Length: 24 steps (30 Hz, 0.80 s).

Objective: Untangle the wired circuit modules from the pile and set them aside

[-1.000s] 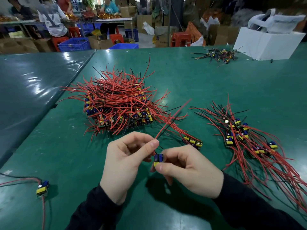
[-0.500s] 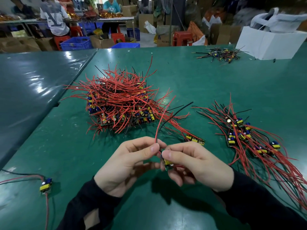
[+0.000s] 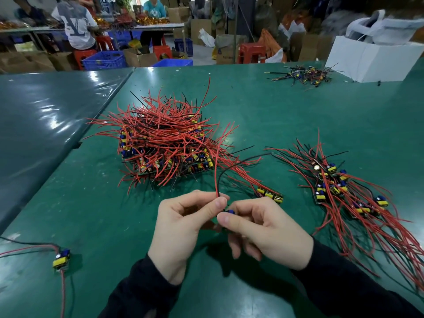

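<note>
Far left on the green table (image 3: 298,106): lone module (image 3: 61,259), yellow/blue parts, red and black leads running off the left edge

Centre-left: main pile (image 3: 165,143) of tangled red-wired modules, boards visible along its near edge

Front centre: left hand (image 3: 181,228) pinches a red wire (image 3: 214,171) and a black one between thumb and forefinger, both rising toward the pile. Right hand (image 3: 266,232) touching it, thumb and forefinger clamped on a small module (image 3: 230,211), only its blue part shows, rest hidden by fingers. Other fingers of both hands curled

Just right of the hands: loose module (image 3: 270,194) lying flat, leads trailing back into the pile

Right: sorted group (image 3: 339,187), wires fanned toward the near right edge

Far right back: small wire bundle (image 3: 305,75) beside a white box (image 3: 371,63)
</note>
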Tool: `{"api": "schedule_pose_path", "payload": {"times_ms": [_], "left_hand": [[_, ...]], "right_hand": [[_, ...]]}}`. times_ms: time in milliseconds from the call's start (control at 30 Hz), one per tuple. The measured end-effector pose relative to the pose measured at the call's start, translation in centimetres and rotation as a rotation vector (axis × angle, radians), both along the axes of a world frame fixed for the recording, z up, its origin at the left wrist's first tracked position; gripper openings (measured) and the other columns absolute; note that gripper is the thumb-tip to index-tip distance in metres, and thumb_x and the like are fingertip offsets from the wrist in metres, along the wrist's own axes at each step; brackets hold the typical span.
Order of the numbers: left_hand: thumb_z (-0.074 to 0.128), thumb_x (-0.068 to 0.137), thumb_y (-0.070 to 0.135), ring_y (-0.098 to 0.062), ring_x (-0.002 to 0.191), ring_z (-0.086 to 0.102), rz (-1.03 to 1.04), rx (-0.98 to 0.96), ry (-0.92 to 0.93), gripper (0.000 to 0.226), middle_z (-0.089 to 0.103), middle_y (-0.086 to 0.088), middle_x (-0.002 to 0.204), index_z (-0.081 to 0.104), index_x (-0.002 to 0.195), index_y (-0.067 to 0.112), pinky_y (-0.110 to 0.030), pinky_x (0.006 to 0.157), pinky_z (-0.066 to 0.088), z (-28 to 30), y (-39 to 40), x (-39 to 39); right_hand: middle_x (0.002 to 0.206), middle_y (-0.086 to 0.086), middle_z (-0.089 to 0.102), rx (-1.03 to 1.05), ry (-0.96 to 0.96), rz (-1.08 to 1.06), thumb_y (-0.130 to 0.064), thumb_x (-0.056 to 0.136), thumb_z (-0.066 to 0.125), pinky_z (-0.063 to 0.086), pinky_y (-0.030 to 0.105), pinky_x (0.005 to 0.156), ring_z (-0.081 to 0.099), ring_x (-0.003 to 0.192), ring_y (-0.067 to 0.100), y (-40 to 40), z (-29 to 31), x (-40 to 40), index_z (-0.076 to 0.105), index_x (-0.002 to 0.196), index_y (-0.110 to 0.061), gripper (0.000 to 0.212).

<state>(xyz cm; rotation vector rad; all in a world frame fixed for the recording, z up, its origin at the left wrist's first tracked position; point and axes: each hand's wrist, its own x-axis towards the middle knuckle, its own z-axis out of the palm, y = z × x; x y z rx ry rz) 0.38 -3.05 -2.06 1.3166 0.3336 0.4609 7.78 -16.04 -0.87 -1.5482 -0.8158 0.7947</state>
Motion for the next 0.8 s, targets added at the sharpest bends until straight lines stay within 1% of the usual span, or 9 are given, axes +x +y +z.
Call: {"api": "schedule_pose_path", "payload": {"times_ms": [133,200,267,333,400,467,567,700,800], "left_hand": [[0.076,0.049,0.024,-0.011,0.067,0.065,-0.179,-0.246,0.108,0.024,0.071,-0.001,0.072,0.077,0.070,0.013,-0.023,0.061,0.053,0.1,0.7,-0.2],[0.077,0.049,0.022,-0.009,0.067,0.065,-0.206,-0.272,0.109,0.023,0.071,0.000,0.071,0.077,0.070,0.014,-0.021,0.062,0.053,0.2,1.0,-0.2],[0.082,0.046,0.020,-0.011,0.068,0.065,-0.223,-0.197,0.137,0.027,0.072,-0.002,0.074,0.077,0.072,0.014,-0.027,0.068,0.049,0.2,1.0,-0.2],[0.087,0.048,0.015,-0.018,0.070,0.063,-0.261,-0.151,0.156,0.028,0.071,-0.006,0.078,0.076,0.074,0.012,-0.033,0.070,0.043,0.3,1.1,-0.3],[0.086,0.050,0.025,-0.022,0.074,0.059,-0.318,-0.189,0.166,0.032,0.069,-0.009,0.081,0.075,0.076,0.011,-0.036,0.070,0.040,0.2,1.3,-0.3],[0.091,0.044,0.028,-0.019,0.074,0.058,-0.387,-0.284,0.151,0.040,0.066,-0.008,0.080,0.074,0.076,0.011,-0.032,0.069,0.043,0.2,1.6,-0.3],[0.094,0.042,0.025,-0.017,0.055,0.059,-0.458,-0.404,0.083,0.043,0.065,-0.008,0.073,0.074,0.076,0.010,-0.025,0.054,0.051,0.5,1.8,-0.5],[0.096,0.037,0.025,-0.018,0.049,0.060,-0.385,-0.384,0.051,0.045,0.067,-0.009,0.070,0.075,0.074,0.011,-0.029,0.045,0.049,0.6,1.7,-0.5],[0.085,0.045,0.015,-0.014,0.052,0.061,-0.243,-0.277,0.022,0.024,0.068,-0.008,0.065,0.075,0.066,0.012,-0.022,0.049,0.050,0.8,1.3,-0.4]], "right_hand": [[0.050,0.005,0.062,-0.079,0.022,-0.021,-0.051,0.082,0.059,0.030,0.015,0.035,0.040,0.032,0.012,-0.1,0.2,0.4,0.068,0.063,-0.021,0.036],[0.058,0.003,0.066,-0.067,-0.021,-0.059,-0.048,0.082,0.064,0.033,0.014,0.037,0.048,0.039,0.010,-0.2,0.2,0.3,0.067,0.070,-0.019,0.031],[0.065,0.003,0.067,0.007,-0.026,-0.080,-0.023,0.088,0.063,0.036,0.019,0.040,0.056,0.047,0.013,-0.2,0.1,0.4,0.062,0.072,-0.017,0.017],[0.063,0.007,0.066,0.050,0.013,-0.074,-0.009,0.085,0.064,0.036,0.022,0.041,0.057,0.048,0.018,-0.1,0.2,0.3,0.060,0.067,-0.017,0.021],[0.056,0.007,0.063,0.051,0.084,-0.043,-0.013,0.076,0.058,0.033,0.017,0.037,0.053,0.041,0.015,-0.1,0.4,0.2,0.060,0.066,-0.012,0.011],[0.050,0.005,0.059,0.027,0.149,0.027,-0.014,0.074,0.052,0.032,0.013,0.036,0.047,0.034,0.011,-0.3,0.5,0.1,0.061,0.073,-0.001,0.016],[0.052,0.001,0.060,0.018,0.162,0.139,-0.019,0.081,0.051,0.033,0.015,0.038,0.050,0.037,0.009,-0.4,0.7,-0.1,0.067,0.071,-0.011,0.020],[0.071,0.004,0.069,0.093,0.207,0.150,-0.018,0.085,0.052,0.044,0.017,0.044,0.065,0.062,0.014,-0.4,0.6,0.0,0.069,0.072,-0.015,0.022],[0.073,0.005,0.070,0.116,0.212,0.105,-0.018,0.086,0.053,0.045,0.017,0.045,0.067,0.064,0.016,-0.3,0.5,0.0,0.070,0.071,-0.016,0.022]]}}
